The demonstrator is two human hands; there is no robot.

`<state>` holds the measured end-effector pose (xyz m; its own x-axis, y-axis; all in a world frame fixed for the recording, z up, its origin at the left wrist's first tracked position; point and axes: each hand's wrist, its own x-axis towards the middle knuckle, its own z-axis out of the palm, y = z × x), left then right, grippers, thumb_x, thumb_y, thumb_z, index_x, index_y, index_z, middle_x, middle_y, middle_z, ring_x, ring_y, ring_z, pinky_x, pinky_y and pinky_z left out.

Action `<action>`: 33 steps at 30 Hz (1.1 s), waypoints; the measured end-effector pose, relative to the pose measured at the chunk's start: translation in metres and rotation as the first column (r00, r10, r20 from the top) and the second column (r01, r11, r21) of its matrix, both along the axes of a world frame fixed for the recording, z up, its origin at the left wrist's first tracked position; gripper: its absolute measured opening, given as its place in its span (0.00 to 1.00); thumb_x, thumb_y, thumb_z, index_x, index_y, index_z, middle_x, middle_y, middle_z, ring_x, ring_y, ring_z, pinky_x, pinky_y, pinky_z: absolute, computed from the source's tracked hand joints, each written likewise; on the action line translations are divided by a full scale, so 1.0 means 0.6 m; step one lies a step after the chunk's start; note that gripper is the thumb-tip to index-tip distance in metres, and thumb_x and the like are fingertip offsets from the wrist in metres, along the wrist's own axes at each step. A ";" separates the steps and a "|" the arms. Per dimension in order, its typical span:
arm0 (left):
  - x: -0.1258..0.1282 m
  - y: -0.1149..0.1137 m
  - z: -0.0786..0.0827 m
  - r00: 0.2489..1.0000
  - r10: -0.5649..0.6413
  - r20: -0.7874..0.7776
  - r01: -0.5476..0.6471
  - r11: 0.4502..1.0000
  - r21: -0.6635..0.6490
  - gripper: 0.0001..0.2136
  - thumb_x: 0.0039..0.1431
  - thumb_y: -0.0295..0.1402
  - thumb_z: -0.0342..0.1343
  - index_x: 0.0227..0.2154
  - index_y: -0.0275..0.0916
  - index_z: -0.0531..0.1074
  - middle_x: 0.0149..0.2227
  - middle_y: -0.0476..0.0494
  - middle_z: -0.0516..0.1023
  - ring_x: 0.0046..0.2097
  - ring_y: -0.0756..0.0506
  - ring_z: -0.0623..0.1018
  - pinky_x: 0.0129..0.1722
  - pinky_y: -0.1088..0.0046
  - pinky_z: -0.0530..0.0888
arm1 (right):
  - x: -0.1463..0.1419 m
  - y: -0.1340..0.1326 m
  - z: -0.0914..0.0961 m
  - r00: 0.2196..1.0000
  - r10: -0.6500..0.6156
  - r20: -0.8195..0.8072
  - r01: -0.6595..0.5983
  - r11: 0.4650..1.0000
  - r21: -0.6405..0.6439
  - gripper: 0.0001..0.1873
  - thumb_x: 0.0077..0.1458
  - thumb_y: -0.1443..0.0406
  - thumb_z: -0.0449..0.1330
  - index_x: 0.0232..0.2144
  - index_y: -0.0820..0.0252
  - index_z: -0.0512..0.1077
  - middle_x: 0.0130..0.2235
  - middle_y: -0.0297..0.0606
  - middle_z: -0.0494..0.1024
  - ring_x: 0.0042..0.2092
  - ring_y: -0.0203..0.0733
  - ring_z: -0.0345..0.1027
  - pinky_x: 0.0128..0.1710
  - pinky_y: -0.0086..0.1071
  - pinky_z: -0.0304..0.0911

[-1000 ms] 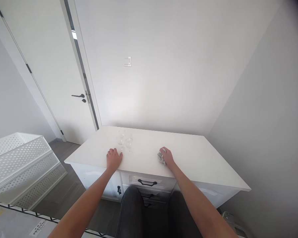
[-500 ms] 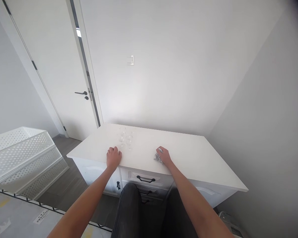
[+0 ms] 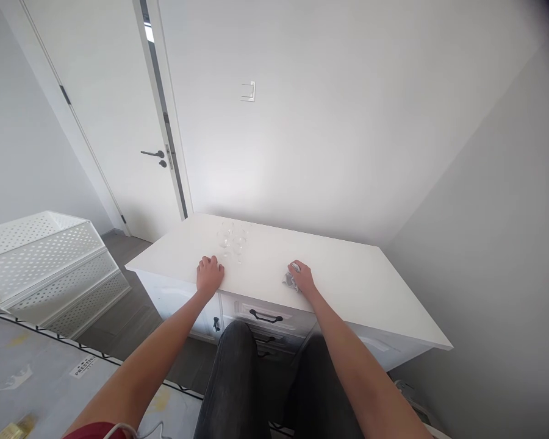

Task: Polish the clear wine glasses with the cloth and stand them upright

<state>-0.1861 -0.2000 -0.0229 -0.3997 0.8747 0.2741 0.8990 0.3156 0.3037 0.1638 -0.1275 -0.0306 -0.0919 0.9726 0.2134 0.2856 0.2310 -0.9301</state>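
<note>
Cloth (image 3: 289,281), crumpled and small, is located on the white cabinet top (image 3: 348,280), toward the front edge and right of the two clear stemmed glasses (image 3: 239,245).

Grip: the right hand (image 3: 302,277) grasps the cloth from above, fingers curled over it, with part of the bundle projecting beyond the fingers on the left. The left hand (image 3: 210,274) rests palm down at the front edge, fingers bent, released, with nothing visible in it; its palm is hidden.

Handling, as assessed: the cloth should be light, limp and tolerant of squeezing, with no risk of breakage. Its folds should give good purchase and little tendency to slip. Best hold is over the middle of the bundle, with loose corners tucked under the fingers; a pinch at one corner would probably let it unfold. The cabinet top looks rigid, smooth and possibly slick, better met with a flat palm than gripped.

Appearance: cloth grey and white, irregularly creased, with a pale patch showing between the fingers. Whether a pattern or shadow causes the darker areas cannot be determined, nor can dampness. Cabinet top plain white, evenly lit, without marks discernible at this resolution.
</note>
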 end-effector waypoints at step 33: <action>0.220 0.054 0.038 -0.321 -0.438 0.839 0.110 0.863 0.493 0.26 0.65 0.57 0.56 0.57 0.46 0.65 0.56 0.38 0.78 0.42 0.46 0.84 0.39 0.69 0.80 | 0.001 0.018 -0.006 0.982 -0.143 0.124 0.134 0.988 0.077 0.23 0.68 0.50 0.47 0.36 0.55 0.76 0.44 0.41 0.67 0.49 0.46 0.64 0.56 0.42 0.63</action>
<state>-0.0543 -0.1674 0.0002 -0.0331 0.9989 0.0326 -0.5399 -0.0453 0.8405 0.1644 -0.1166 -0.0342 0.0117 0.9615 0.2744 0.4352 0.2422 -0.8672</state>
